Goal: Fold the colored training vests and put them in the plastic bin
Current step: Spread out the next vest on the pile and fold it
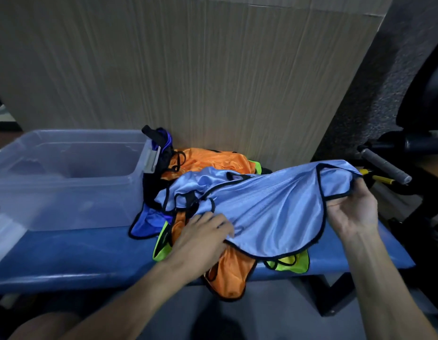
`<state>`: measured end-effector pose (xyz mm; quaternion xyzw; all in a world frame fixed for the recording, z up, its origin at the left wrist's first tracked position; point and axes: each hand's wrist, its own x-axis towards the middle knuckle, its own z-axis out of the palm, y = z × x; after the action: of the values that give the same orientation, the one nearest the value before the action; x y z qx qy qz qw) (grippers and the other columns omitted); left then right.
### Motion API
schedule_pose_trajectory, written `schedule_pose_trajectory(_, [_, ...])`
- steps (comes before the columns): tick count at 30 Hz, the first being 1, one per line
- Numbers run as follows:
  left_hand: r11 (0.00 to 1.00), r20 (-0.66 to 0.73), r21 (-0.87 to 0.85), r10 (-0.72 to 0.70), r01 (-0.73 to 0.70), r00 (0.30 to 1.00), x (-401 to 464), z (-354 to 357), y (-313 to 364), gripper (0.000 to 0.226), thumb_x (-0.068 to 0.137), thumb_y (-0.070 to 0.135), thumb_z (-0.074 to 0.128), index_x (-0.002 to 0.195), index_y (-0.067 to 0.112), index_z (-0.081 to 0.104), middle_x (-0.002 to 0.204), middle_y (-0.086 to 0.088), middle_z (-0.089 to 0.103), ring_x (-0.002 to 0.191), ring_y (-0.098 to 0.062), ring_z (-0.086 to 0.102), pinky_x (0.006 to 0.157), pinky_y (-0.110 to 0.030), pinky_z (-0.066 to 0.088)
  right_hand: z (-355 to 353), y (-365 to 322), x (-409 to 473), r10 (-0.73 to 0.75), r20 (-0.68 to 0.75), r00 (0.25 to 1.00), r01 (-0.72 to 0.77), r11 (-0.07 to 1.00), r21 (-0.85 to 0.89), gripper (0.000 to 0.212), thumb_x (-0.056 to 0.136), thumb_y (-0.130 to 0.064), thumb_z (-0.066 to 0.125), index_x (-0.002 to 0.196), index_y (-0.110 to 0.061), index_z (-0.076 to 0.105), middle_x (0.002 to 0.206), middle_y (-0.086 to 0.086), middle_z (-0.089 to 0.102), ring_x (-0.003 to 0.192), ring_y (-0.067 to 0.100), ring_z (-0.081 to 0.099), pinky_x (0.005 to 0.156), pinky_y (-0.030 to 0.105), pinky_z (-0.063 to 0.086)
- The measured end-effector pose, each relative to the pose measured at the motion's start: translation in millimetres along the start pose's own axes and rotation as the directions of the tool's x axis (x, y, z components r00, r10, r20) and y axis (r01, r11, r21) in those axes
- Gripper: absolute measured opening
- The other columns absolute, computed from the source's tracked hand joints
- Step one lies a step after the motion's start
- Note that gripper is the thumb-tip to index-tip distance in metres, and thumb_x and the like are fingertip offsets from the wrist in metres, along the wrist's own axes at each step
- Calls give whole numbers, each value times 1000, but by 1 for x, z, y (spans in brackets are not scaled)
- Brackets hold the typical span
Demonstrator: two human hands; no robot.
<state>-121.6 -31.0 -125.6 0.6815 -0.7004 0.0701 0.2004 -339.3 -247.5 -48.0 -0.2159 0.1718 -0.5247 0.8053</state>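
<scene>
One light-blue mesh training vest with black trim [262, 204] spans both hands: right hand [351, 212] fingers pinch its hem; left hand [200, 238] rests flat, fingers straight, on it. Under the fingers, orange vests [227, 273], yellow-green vests [290, 262] and one royal-blue vest [147, 223] lie heaped on the blue padded bench [73, 261]; left of them stands one clear plastic bin [63, 177]. No writing is legible.

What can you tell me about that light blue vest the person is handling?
The light blue vest is shiny, thin fabric edged in black trim. It lies unfolded and rumpled on top of the pile of orange, yellow-green and darker blue vests on the blue bench. The right hand pinches its raised right edge; the left hand rests on its lower left part.
</scene>
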Motion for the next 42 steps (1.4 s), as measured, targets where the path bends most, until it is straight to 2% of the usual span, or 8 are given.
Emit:
schedule_pose_trajectory(4, [776, 31, -598, -229, 201, 973, 9, -42, 4, 5, 95, 29, 64, 91, 26, 66, 85, 6, 69, 80, -14, 65, 77, -36, 51, -12, 8, 6, -32, -108, 994, -27, 863, -505, 24, 106, -33, 46, 125, -23, 58, 112, 0, 63, 103, 21, 63, 84, 31, 50])
schedule_pose_trajectory(9, [652, -5, -734, -286, 191, 958, 51, -92, -7, 16, 101, 18, 61, 90, 14, 72, 84, 1, 75, 80, -7, 67, 76, -31, 48, 8, 29, -26, -255, 272, 928, 305, 97, -947, 64, 89, -55, 70, 142, -24, 53, 140, -4, 55, 132, 12, 51, 108, 37, 44])
schedule_pose_trajectory(15, [757, -2, -651, -78, 58, 997, 93, -113, 4, 9, 96, 9, 67, 92, 14, 73, 89, -2, 75, 84, -19, 71, 79, -41, 54, 52, 78, -61, 16, 614, 789, 607, 130, -784, 15, 89, -30, 64, 102, -24, 69, 93, -5, 72, 93, 9, 66, 83, 37, 52])
schedule_pose_trajectory(20, [704, -73, -703, -219, 106, 973, 72, -82, -18, 14, 94, 17, 72, 107, 19, 68, 100, 13, 69, 91, -8, 65, 80, -24, 51, 64, 54, -47, -191, 247, 950, 310, 671, -673, 24, 90, -5, 49, 91, -12, 73, 78, 2, 67, 75, 10, 60, 65, 24, 46])
schedule_pose_trajectory(25, [899, 26, -350, -273, 265, 962, 40, -61, -63, 45, 85, 7, 70, 123, 28, 59, 122, 10, 56, 114, -8, 55, 98, -37, 48, 44, 37, -20, -177, -70, 982, 96, 778, -621, 11, 96, -10, 55, 85, -11, 58, 65, 2, 53, 48, 7, 50, 43, 16, 36])
schedule_pose_trajectory(31, [958, 364, 56, -282, 281, 888, 33, -46, -75, 89, 79, 38, 78, 153, 40, 31, 152, 16, 28, 139, -16, 28, 110, -43, 36, 25, 30, 4, -38, -220, 975, -71, 881, -467, 42, 71, -21, 72, 108, -5, 64, 101, 17, 64, 97, 32, 65, 76, 38, 55])
schedule_pose_trajectory(35, [951, 296, 196, -288, 237, 911, 35, -51, -69, 51, 87, 45, 73, 135, 39, 54, 137, 16, 41, 130, -17, 33, 103, -38, 35, 20, 15, 4, 10, -118, 993, -53, 930, -364, 34, 89, -18, 53, 123, -13, 56, 113, 14, 64, 106, 29, 65, 85, 36, 56])
schedule_pose_trajectory(42, [831, -1, -536, -175, 147, 985, 54, -126, -33, 23, 103, 30, 57, 83, 20, 60, 74, 8, 54, 70, -9, 50, 67, -30, 39, 19, 8, -9, 42, -77, 996, -66, 936, -345, 27, 99, -20, 47, 123, -17, 60, 99, 6, 72, 89, 23, 72, 83, 39, 56])
